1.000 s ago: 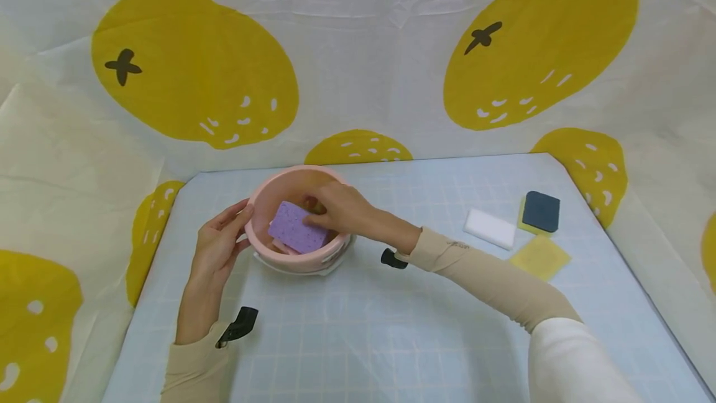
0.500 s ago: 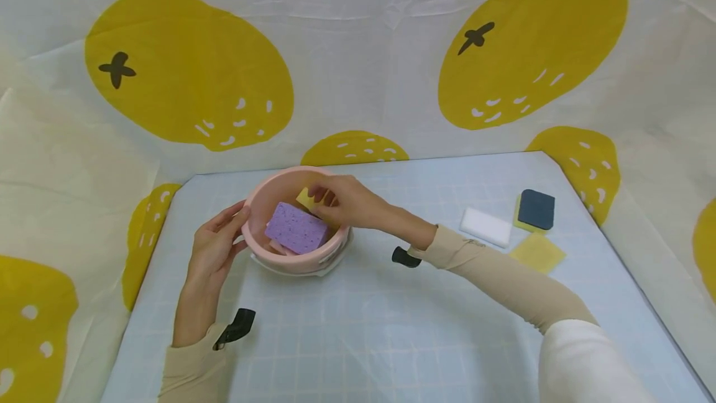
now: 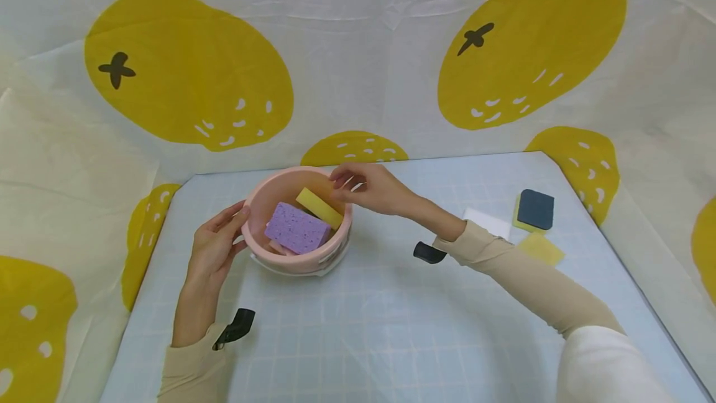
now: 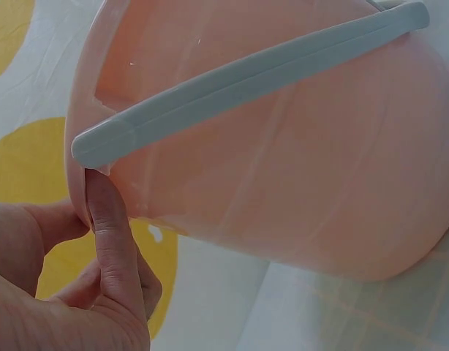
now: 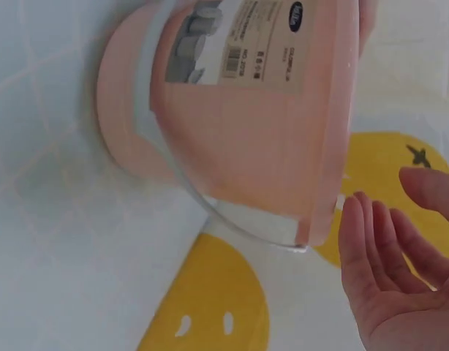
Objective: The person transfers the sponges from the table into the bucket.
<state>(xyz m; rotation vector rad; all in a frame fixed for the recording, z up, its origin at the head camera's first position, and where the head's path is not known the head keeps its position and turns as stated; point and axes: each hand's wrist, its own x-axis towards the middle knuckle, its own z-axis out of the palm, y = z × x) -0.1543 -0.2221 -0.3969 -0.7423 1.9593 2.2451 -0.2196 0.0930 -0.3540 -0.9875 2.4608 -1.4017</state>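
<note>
A pink bucket [image 3: 299,263] stands at the table's back left, holding a purple sponge [image 3: 296,229], a yellow sponge [image 3: 320,208] leaning behind it, and a pink piece partly hidden below. My left hand [image 3: 209,260] pinches the bucket's left rim; the left wrist view shows its fingers [image 4: 111,241] against the rim beside the grey handle [image 4: 246,77]. Over the right rim, my right hand [image 3: 371,188] hovers with loosely bent fingers and nothing between them. In the right wrist view that hand [image 5: 400,270] has its thumb apart from the fingers, close to the bucket's rim [image 5: 334,117].
On the right of the table [image 3: 358,341] lie a white sponge [image 3: 488,222], partly behind the right sleeve, a dark-topped sponge with a yellow underside [image 3: 535,209] and a flat yellow piece [image 3: 542,249]. A patterned curtain [image 3: 363,79] stands behind the table.
My right hand has let go of the yellow sponge inside the bucket and moved up and right to the rim. The purple sponge is uncovered. My left hand keeps its hold.
</note>
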